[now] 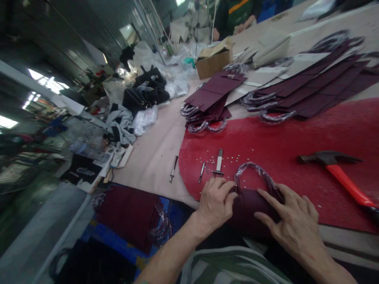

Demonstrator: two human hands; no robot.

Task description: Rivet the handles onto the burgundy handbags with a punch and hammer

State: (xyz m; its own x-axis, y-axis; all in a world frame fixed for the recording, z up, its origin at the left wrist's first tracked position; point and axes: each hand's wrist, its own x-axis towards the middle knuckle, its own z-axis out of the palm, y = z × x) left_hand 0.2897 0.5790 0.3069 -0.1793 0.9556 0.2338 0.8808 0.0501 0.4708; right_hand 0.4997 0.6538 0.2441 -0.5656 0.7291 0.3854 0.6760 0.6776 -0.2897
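Observation:
A maroon bag panel [248, 207] with a plastic-wrapped handle [256, 167] lies at the front edge of the red mat, close to my body. My left hand [216, 199] is closed at the panel's left edge, thumb and forefinger by the handle's left end. Across the right side of the panel rests my right hand [293, 221], fingers spread and thumb apart. Just beyond my left knuckles is a flat metal pronged tool [219, 161]. Beside it lies a thin metal punch [201, 172], with small pale discs scattered around.
A hammer [343, 173] with an orange handle lies on the red mat [281, 142] at right. Stacked maroon panels [216, 90] and a cardboard box [214, 63] stand farther back. Another punch [173, 169] lies left. More panels [127, 215] are below the table edge. A person's hands show at the far side.

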